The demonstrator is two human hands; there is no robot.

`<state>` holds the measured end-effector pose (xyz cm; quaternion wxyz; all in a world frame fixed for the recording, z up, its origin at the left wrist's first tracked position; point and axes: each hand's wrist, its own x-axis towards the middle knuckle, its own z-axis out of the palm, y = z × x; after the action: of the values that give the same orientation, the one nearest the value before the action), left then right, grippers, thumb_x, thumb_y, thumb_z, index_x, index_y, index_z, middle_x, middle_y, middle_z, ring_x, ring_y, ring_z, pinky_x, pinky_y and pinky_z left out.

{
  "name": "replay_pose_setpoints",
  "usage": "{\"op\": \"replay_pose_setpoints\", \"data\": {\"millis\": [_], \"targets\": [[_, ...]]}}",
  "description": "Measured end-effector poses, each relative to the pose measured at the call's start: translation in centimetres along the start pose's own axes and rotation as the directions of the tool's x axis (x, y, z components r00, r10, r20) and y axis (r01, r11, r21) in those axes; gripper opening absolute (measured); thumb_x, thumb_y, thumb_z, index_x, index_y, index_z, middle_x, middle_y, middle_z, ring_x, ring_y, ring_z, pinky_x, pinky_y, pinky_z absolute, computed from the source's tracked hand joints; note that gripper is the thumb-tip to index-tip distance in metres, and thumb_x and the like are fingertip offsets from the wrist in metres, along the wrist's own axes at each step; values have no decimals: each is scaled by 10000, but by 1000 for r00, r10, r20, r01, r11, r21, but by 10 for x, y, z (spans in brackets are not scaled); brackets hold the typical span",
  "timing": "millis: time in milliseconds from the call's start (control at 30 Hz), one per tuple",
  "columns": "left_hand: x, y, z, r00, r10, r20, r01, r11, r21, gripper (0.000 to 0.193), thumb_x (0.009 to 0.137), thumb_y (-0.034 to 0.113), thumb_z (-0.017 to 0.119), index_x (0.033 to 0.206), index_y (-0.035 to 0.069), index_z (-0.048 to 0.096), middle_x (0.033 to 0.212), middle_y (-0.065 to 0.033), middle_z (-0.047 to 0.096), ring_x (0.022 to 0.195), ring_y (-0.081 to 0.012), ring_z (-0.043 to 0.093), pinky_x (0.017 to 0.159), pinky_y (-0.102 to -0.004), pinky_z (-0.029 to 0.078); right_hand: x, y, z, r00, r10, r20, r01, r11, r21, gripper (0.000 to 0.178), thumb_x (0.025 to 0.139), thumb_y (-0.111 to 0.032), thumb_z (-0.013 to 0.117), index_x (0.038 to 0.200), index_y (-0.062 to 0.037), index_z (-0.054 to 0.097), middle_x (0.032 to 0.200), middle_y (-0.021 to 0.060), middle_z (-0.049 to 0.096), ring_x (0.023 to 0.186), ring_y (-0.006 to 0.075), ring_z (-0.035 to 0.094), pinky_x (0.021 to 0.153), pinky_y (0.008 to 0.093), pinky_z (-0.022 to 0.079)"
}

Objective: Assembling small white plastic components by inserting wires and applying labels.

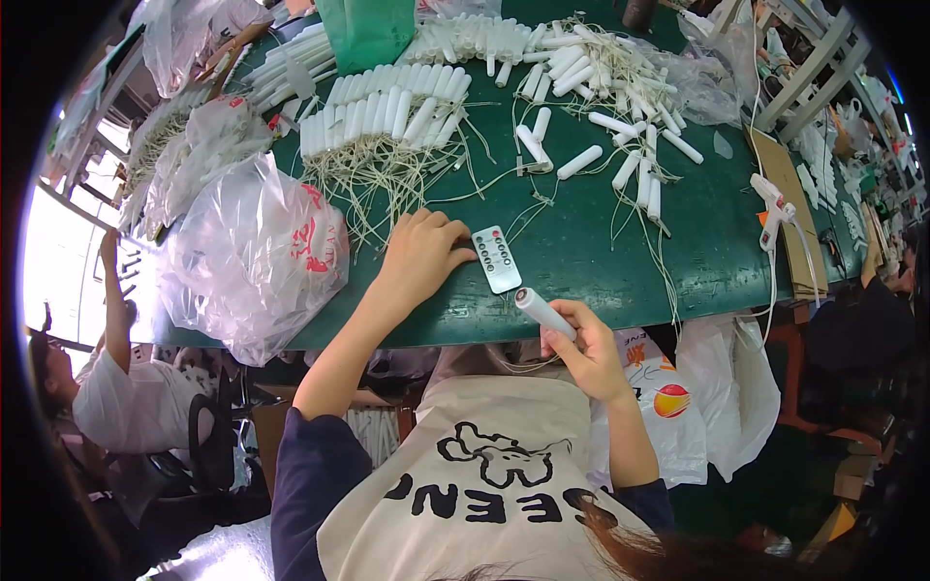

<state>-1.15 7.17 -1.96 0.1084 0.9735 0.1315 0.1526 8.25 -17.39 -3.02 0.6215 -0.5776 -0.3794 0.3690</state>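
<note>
My right hand (586,349) grips a white plastic tube (548,315) near the table's front edge. The tube is tilted, its round end with a dark centre pointing up and left, and thin pale wire trails below the hand. My left hand (421,254) rests on the green table (407,324), fingers loosely bent and thumb apart, with nothing visible in it. Just right of that hand lies a slim white remote control (497,259) with rows of dark buttons and one red one. Beyond the left hand, pale wires (373,189) spread from rows of white tubes (387,107).
More wired white tubes (630,145) lie scattered at the far right. A bulging clear plastic bag (257,257) stands left of my forearm, and a green bag (368,34) behind. A white glue gun (772,208) with its cord sits at right. Other people (136,397) work at both sides.
</note>
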Motion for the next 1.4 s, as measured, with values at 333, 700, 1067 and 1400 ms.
{"op": "replay_pose_setpoints", "data": {"millis": [333,700,1067,1400], "targets": [[11,7,9,997,-1,83,6,998,-66,131,780,157,627,851,47,629,820,-112,591,838,-296,552,748,-394,442,17,9,10,985,-16,172,-10,989,147,267,970,-94,370,1203,34,389,1351,198,400,1247,245,417,1012,368,374],[4,10,12,994,49,94,-53,998,36,97,831,120,559,862,28,560,840,-130,539,855,-305,525,742,-388,447,16,19,8,996,20,85,-25,998,60,312,966,-122,417,1245,14,389,1196,70,463,1132,130,432,983,286,332],[24,29,-35,995,-88,43,98,880,-465,99,876,69,543,911,-20,569,740,-104,616,683,-197,607,617,-279,464,5,-1,-4,996,-43,-74,57,978,201,257,955,-125,467,1166,20,443,895,64,595,825,117,565,785,271,471],[23,68,-60,860,50,508,479,265,-837,160,825,86,655,929,-19,592,728,-36,638,620,-67,590,537,-187,451,3,-6,0,999,-45,-15,46,993,110,240,912,-45,500,1140,17,459,920,94,582,843,151,580,788,294,493]]}}
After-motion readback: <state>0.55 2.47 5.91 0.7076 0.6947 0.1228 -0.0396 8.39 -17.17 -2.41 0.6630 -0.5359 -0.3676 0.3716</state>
